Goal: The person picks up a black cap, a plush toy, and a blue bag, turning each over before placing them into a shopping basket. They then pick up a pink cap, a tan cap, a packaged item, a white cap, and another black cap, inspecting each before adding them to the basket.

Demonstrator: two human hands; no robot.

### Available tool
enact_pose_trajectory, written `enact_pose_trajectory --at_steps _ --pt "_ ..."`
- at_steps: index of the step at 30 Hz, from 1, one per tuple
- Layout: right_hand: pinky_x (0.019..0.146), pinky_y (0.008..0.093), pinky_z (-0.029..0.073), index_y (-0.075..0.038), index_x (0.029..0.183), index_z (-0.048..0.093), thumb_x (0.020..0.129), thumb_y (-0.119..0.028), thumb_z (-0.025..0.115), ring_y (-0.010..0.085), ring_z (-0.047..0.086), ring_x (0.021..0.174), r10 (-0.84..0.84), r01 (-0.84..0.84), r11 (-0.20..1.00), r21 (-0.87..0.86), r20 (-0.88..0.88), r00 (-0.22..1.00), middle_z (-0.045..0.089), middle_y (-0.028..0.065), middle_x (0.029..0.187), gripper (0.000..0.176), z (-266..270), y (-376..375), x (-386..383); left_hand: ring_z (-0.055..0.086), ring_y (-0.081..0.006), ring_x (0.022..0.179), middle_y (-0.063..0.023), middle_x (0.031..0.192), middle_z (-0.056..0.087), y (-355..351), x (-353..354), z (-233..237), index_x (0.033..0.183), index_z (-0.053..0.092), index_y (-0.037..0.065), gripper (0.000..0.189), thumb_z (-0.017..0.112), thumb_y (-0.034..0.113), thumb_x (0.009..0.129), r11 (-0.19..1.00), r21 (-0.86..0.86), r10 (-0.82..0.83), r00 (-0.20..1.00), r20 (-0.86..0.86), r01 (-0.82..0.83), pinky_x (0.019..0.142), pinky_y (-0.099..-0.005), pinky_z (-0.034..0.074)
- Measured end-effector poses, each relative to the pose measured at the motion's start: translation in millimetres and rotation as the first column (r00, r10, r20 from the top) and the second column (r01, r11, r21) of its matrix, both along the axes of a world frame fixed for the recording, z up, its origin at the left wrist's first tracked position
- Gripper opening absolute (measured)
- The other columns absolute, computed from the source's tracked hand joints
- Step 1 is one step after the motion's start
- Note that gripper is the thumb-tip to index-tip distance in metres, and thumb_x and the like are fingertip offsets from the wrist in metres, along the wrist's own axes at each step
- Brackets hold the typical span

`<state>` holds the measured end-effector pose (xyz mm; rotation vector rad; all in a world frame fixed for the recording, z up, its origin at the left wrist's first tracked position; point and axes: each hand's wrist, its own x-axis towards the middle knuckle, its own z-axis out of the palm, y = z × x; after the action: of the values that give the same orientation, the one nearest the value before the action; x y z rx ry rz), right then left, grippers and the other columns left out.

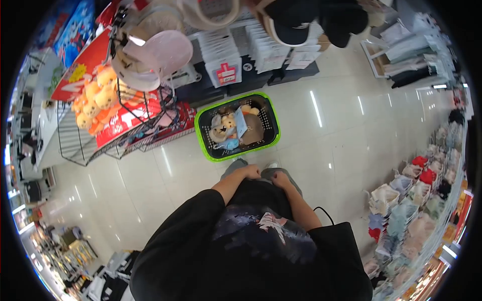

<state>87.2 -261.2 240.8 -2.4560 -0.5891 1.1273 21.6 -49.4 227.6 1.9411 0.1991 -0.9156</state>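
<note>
My left hand [250, 172] and my right hand [280, 179] are low in front of my waist, at the bottom of my black T-shirt [261, 193]. Both have their fingers curled in; whether they grip the cloth there is hidden. On the floor just beyond them stands a black shopping basket with a lime-green rim [203, 145], touched by neither hand. Inside lie small plush toys [228, 122], a grey-brown item [252, 131], a light blue card [241, 123] and something blue [230, 144].
At the left, a wire rack [80, 140] holds orange plush toys [100, 95] and red signs. Hats [168, 51] and packaged goods [221, 59] hang behind the basket. Bras [401, 200] line the right side, and clothes hang on a rack [409, 55] at the upper right.
</note>
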Motion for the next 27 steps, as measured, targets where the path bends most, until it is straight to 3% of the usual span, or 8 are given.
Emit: enact_pose_trajectory --at_steps 1,6,8,13,17,19,22,27 --pt "0.073 0.0436 0.051 -0.001 0.083 0.067 0.080 -0.025 0.062 0.0347 0.066 0.081 -0.011 0.010 1.000 -0.020 -0.006 1.000 0.068 0.0198 0.082 0.025 10 -8 -2 0.068 -0.0272 0.079 -0.0140 0.084 0.071 -6 1 -2 0.088 0.073 0.008 0.027 0.066 0.028 0.072 0.989 -0.048 -0.139 0.990 0.023 0.140 0.073 -0.0381 0.052" --pt "0.070 0.0392 0.052 0.001 0.084 0.069 0.079 -0.027 0.063 0.0293 0.067 0.076 -0.245 0.275 0.955 0.116 -0.220 0.944 0.068 0.0191 0.079 0.029 7 -22 33 0.067 -0.0268 0.083 -0.0126 0.089 0.071 -14 32 -9 0.093 0.073 0.009 0.025 0.063 0.024 0.076 0.949 -0.027 -0.314 0.949 0.024 0.315 0.077 -0.0372 0.051" --pt "0.070 0.0389 0.052 0.002 0.087 0.069 0.079 -0.029 0.063 0.0297 0.067 0.076 -0.183 0.199 0.971 0.130 -0.122 0.976 0.068 0.0192 0.078 0.032 -11 -37 30 0.067 -0.0269 0.085 -0.0128 0.091 0.071 -27 34 0 0.094 0.073 0.009 0.025 0.063 0.024 0.076 0.953 0.014 -0.303 0.952 -0.046 0.304 0.079 -0.0373 0.050" --pt "0.063 0.0396 0.051 0.000 0.092 0.070 0.078 -0.035 0.065 0.0279 0.066 0.068 0.126 -0.101 0.985 0.139 -0.186 0.974 0.068 0.0171 0.076 0.038 -39 -85 74 0.067 -0.0287 0.084 -0.0145 0.087 0.071 -56 53 -4 0.088 0.073 0.008 0.023 0.062 0.021 0.073 0.974 0.037 -0.221 0.974 -0.045 0.223 0.077 -0.0382 0.051" --pt "0.058 0.0402 0.050 -0.004 0.099 0.070 0.081 -0.036 0.064 0.0251 0.065 0.067 0.002 0.046 0.992 0.114 -0.392 0.920 0.069 0.0115 0.075 0.037 -31 -131 158 0.067 -0.0290 0.082 -0.0145 0.086 0.071 -80 93 11 0.086 0.074 0.006 0.021 0.063 0.018 0.072 0.979 0.164 -0.118 0.993 -0.002 0.117 0.078 -0.0387 0.051" --pt "0.058 0.0391 0.050 -0.008 0.105 0.069 0.081 -0.036 0.065 0.0221 0.064 0.072 0.131 -0.165 0.986 -0.029 -0.477 0.869 0.068 0.0064 0.076 0.037 -30 -153 199 0.067 -0.0242 0.077 -0.0124 0.081 0.071 -96 105 -4 0.082 0.074 0.006 0.017 0.064 0.017 0.073 0.997 -0.079 -0.001 0.991 0.131 0.011 0.074 -0.0362 0.051" --pt "0.058 0.0373 0.050 -0.008 0.103 0.070 0.078 -0.035 0.066 0.0208 0.063 0.072 0.227 -0.320 0.935 -0.153 -0.434 0.872 0.067 0.0053 0.076 0.036 -22 -177 236 0.066 -0.0196 0.073 -0.0100 0.077 0.071 -128 134 1 0.081 0.074 0.007 0.014 0.066 0.016 0.073 0.993 -0.115 0.047 0.984 0.170 -0.027 0.070 -0.0334 0.051" --pt "0.062 0.0385 0.051 -0.008 0.106 0.069 0.078 -0.023 0.058 0.0200 0.062 0.074 0.399 -0.453 0.891 -0.033 -0.417 0.816 0.069 0.0077 0.090 0.034 -16 -201 246 0.065 -0.0193 0.068 -0.0073 0.074 0.070 -161 178 34 0.078 0.073 0.008 0.013 0.068 0.016 0.071 0.990 -0.061 0.138 0.973 0.186 -0.128 0.067 -0.0329 0.051"
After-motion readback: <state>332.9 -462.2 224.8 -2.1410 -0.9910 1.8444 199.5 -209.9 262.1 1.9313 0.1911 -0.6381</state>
